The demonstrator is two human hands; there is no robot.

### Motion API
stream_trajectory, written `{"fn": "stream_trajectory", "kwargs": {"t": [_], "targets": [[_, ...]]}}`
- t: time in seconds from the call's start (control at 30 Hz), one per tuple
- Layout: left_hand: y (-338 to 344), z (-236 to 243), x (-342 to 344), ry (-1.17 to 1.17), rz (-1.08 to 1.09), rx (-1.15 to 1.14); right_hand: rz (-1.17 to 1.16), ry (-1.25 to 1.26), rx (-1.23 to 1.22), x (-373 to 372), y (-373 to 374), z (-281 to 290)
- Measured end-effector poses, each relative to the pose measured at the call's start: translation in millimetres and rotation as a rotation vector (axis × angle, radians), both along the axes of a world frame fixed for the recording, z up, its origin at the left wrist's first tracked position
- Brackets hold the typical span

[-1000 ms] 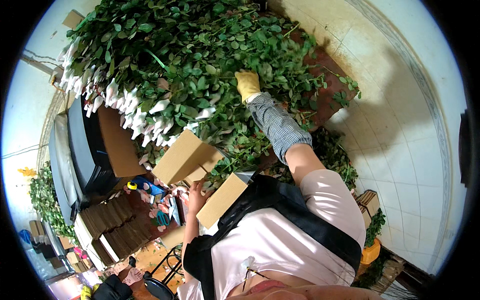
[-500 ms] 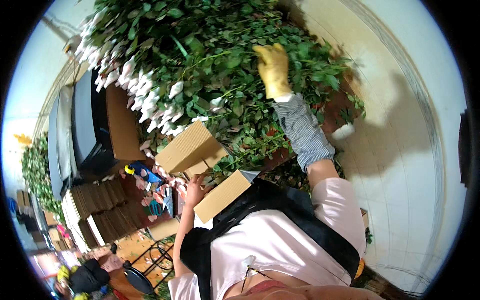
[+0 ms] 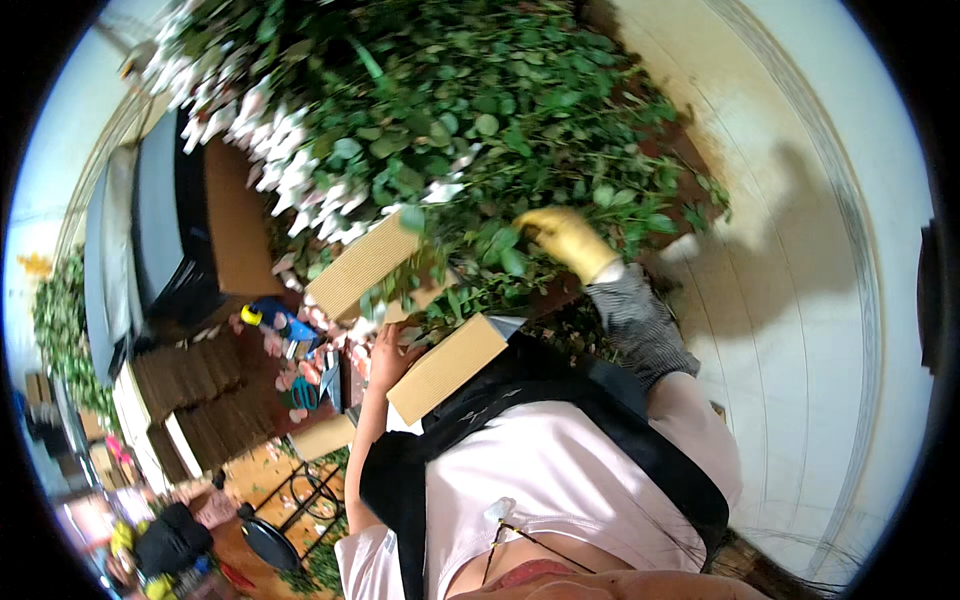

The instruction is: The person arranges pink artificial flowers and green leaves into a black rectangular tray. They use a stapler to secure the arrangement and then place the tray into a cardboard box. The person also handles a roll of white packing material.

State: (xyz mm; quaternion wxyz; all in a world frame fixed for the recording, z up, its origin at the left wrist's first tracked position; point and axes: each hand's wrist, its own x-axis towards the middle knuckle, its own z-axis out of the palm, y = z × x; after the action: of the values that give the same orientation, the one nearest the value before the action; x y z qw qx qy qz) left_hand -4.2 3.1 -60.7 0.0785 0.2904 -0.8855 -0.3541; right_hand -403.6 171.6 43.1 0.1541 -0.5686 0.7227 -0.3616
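Observation:
My bare left hand (image 3: pixel 388 358) rests in the gap between two corrugated cardboard panels (image 3: pixel 452 368), fingers apart and slightly bent, partly hidden by the nearer panel. My right hand (image 3: pixel 570 243), in a yellow glove with a grey striped sleeve, has its fingers curled around a leafy rose stem (image 3: pixel 508 255) at the near edge of the pile. Blurred leaves hang over the farther cardboard panel (image 3: pixel 362 268). A large heap of leafy rose stems (image 3: pixel 540 110) covers the table, its flower heads in white sleeves (image 3: pixel 300 165) pointing left.
Scissors (image 3: pixel 304 393), a blue bottle with a yellow cap (image 3: pixel 275 318) and scattered pink petals lie left of my left hand. Beyond them are stacked cardboard sheets (image 3: pixel 205 400) and a dark box (image 3: pixel 170 235). A black stool (image 3: pixel 272 540) stands below; a pale wall (image 3: pixel 800 300) is at right.
My right hand has come back from over the pile toward me, bringing a leafy stem. Leaves now cross the farther cardboard panel. My left hand stays at about the same place.

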Motion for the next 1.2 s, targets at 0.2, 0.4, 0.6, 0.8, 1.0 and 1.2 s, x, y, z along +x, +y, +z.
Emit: {"fn": "stream_trajectory", "kwargs": {"t": [0.2,0.4,0.6,0.8,1.0,1.2], "targets": [[-10,-14,14,-0.170,-0.045,-0.043,-0.170,0.565,0.072,35,5,-93],[-10,15,-11,-0.242,-0.133,-0.549,-0.178,0.263,0.119,24,22,-160],[-16,-14,3,-0.103,-0.064,-0.215,-0.197,-0.466,0.168,3,13,-60],[-10,-15,-1,-0.103,-0.086,-0.288,-0.549,0.381,-0.074,-80,-51,-85],[-11,-16,-5,-0.084,-0.070,-0.277,-0.420,0.856,0.219,-125,-81,-97],[-6,-19,10,-0.083,-0.055,-0.288,-0.364,0.705,-0.057,-112,-97,0]]}}
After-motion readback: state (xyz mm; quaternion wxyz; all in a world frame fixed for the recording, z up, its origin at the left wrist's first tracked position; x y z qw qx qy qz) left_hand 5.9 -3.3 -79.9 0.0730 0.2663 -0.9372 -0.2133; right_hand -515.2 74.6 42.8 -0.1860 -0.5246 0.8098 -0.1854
